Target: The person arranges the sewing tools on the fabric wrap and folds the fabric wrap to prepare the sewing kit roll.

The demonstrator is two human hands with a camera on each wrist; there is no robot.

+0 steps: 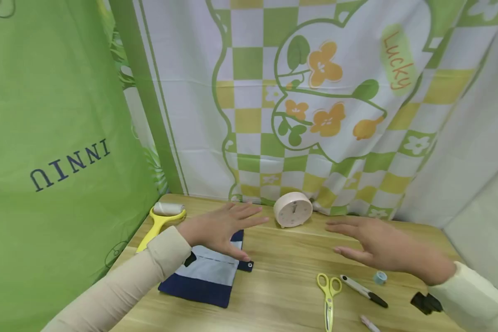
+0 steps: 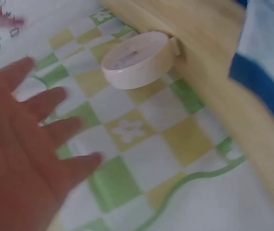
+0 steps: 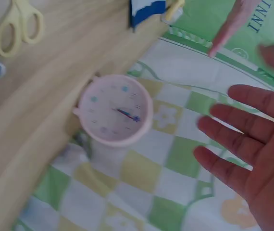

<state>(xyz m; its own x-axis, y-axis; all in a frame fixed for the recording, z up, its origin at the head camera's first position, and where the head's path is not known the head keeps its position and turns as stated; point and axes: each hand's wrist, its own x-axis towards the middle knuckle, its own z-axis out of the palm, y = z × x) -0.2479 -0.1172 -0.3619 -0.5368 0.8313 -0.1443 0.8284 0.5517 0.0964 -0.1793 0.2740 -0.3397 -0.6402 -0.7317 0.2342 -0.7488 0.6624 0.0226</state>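
Observation:
My left hand (image 1: 222, 228) hovers over a blue and navy fabric pouch (image 1: 213, 263), fingers spread and holding nothing. To the right, my right hand (image 1: 379, 244) is held in the air with straight fingers, its palm turned toward the left hand. Between and behind the two hands a round pink clock (image 1: 293, 210) stands upright at the back of the table. Both wrist views show it too: the clock (image 2: 139, 60) lies beyond the left fingertips, and its dial (image 3: 115, 109) faces the right wrist camera. Part of the pouch is hidden under the left hand and sleeve.
Yellow scissors (image 1: 329, 297), a white pen with a black end (image 1: 363, 290), a small blue tape roll (image 1: 380, 277) and a pinkish stick (image 1: 369, 323) lie front right. A yellow-handled lint roller (image 1: 162, 221) lies at the left edge. A checked curtain (image 1: 249, 124) hangs behind the wooden table (image 1: 282, 286).

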